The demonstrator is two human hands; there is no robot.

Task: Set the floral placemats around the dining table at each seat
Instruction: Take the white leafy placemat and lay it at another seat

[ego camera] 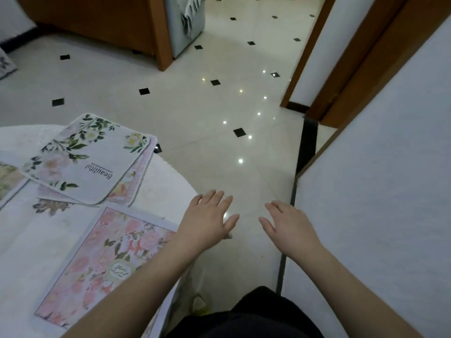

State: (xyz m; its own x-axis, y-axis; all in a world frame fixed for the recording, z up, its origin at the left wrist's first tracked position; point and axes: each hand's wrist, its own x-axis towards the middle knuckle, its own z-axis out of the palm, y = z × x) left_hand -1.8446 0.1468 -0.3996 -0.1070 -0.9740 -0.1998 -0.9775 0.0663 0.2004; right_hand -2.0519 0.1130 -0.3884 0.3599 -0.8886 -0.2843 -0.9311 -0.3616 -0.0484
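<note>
A round table with a white cloth [161, 186] fills the lower left. A pink floral placemat [97, 264] lies flat near its front edge. Behind it sits a small stack of mats, topped by a white placemat with green leaves and the word "Beautiful" [90, 157]. Another mat [7, 179] shows partly at the left edge. My left hand [207, 220] hovers just past the table's right rim, fingers straight, holding nothing. My right hand [288, 225] is stretched out over the floor beside it, also empty.
Cream floor tiles with small black diamonds [239, 131] spread ahead. A white wall [378, 191] runs close on the right, with a wooden door frame [346, 76] beyond. A wooden cabinet [102, 23] and a grey seat [185, 23] stand at the back.
</note>
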